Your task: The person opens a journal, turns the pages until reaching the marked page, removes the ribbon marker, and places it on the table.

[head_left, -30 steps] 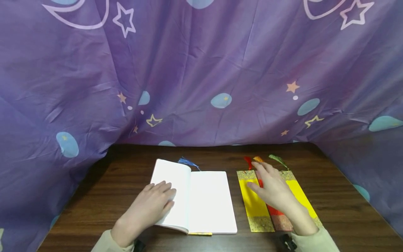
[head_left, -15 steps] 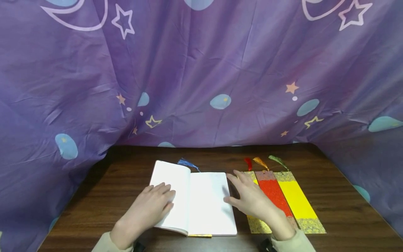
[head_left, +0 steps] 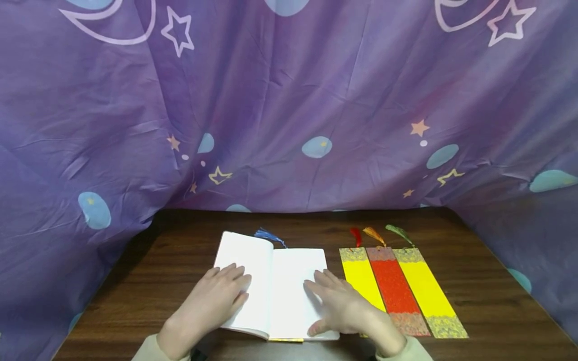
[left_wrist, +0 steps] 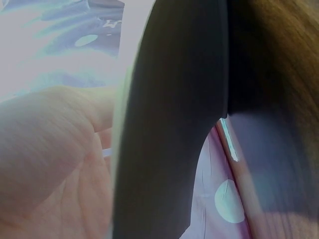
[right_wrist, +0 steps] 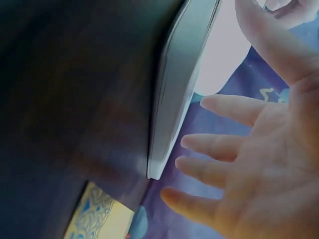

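A notebook [head_left: 289, 281] lies spread at blank white pages on the wooden table. My left hand [head_left: 221, 291] rests on its left page, fingers extended. Over the right page's outer edge is my right hand [head_left: 338, 306], thumb spread from the fingers. In the right wrist view the right hand [right_wrist: 259, 164] shows loose, separated fingers with nothing held, beside the notebook's page edges [right_wrist: 174, 89]. A blue tassel [head_left: 270, 235] sticks out past the notebook's top, and a yellow bookmark end [head_left: 286, 340] peeks out below. A dark shape partly hides the left hand [left_wrist: 50, 149] in the left wrist view.
Right of the notebook, three tasselled bookmarks lie side by side: a yellow one [head_left: 361, 278] partly behind the right hand, a red one [head_left: 397, 291], and another yellow one [head_left: 429, 291]. A purple patterned curtain [head_left: 271, 100] hangs behind and beside the table [head_left: 149, 271].
My right hand has moved left from above the bookmarks to the notebook's right page, uncovering the red bookmark and most of the left yellow one. The left hand has stayed on the left page.
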The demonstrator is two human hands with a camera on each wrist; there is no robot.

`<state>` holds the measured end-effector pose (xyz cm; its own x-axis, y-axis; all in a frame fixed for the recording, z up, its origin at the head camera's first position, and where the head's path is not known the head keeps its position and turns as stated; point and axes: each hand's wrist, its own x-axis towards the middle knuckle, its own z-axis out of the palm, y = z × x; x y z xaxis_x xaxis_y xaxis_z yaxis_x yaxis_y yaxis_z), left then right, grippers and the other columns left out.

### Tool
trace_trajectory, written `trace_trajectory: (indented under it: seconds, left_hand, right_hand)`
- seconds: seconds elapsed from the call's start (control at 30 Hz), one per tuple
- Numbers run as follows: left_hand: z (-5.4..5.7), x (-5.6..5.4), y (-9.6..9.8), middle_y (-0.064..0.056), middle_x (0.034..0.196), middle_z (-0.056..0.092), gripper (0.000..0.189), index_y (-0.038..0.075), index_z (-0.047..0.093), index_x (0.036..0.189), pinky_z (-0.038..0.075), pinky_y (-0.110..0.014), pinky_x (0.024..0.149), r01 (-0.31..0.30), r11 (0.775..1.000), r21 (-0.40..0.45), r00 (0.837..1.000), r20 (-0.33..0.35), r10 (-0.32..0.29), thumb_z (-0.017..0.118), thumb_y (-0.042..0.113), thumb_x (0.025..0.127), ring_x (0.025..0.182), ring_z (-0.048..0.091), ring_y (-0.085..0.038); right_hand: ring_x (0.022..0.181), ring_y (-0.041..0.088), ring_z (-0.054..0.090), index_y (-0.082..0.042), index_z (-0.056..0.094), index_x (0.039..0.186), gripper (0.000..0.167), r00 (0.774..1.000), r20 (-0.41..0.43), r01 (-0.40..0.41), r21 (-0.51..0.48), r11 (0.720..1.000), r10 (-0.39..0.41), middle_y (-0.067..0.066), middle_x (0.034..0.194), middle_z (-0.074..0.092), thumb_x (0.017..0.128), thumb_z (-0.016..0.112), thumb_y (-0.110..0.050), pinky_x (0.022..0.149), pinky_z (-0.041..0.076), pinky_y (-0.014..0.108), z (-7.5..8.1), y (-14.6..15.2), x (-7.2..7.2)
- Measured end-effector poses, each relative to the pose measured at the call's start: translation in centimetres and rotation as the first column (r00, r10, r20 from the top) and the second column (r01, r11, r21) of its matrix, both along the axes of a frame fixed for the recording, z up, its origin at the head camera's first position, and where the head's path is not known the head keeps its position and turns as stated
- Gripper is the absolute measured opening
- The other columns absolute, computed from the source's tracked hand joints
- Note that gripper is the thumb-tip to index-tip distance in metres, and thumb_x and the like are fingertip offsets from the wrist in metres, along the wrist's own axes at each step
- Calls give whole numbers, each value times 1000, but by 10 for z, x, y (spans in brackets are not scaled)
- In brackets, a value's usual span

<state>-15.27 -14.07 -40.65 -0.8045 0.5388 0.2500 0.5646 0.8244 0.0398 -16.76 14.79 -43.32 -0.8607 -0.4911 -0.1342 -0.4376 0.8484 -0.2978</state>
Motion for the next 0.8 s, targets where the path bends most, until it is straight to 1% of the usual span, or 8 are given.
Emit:
trace_trajectory:
  seconds: [0.17, 0.3, 0.53, 0.67, 0.8]
  left_hand:
    - [0, 0, 0, -13, 120, 65, 25, 9, 69, 111, 47, -58, 94, 7, 1000, -4, 1000, -9, -7, 66, 23, 91, 115, 59, -35]
    - [-1, 0, 0, -13, 120, 65, 24, 9, 69, 110, 47, -58, 93, 4, 1000, -10, 1000, -12, -4, 67, 23, 90, 114, 60, -35]
    - [-2, 0, 0, -13, 120, 65, 25, 10, 69, 110, 48, -57, 92, 11, 1000, -11, 1000, -19, -12, 68, 23, 90, 114, 60, -35]
    - [-2, 0, 1, -13, 119, 65, 24, 10, 69, 110, 48, -57, 92, 18, 1000, -12, 999, -36, -18, 68, 23, 89, 113, 60, -35]
    - [-1, 0, 1, -12, 119, 65, 24, 10, 69, 110, 48, -57, 92, 17, 1000, -16, 999, -39, -18, 68, 23, 89, 113, 60, -34]
  right_hand:
    - [141, 43, 26, -12, 47, 145, 105, 999, 31, -17, 2, 1000, 16, 22, 153, 33, 58, 88, -55, 109, 26, 65, -1, -3, 3]
    - [140, 41, 29, -16, 46, 145, 104, 998, 50, -26, 37, 999, 24, 20, 152, 35, 58, 89, -54, 108, 27, 65, -1, -5, 5]
    - [138, 41, 34, -16, 49, 143, 98, 998, 29, -51, 114, 992, 48, 20, 150, 39, 60, 90, -49, 107, 31, 62, 0, -5, 7]
    - [136, 40, 37, -16, 52, 141, 91, 997, 33, -71, 141, 987, 67, 20, 148, 42, 65, 86, -51, 106, 31, 62, 3, -4, 7]
    - [137, 39, 37, -14, 53, 139, 81, 995, 49, -95, 124, 988, 89, 20, 147, 43, 72, 81, -51, 107, 30, 62, 7, 0, 8]
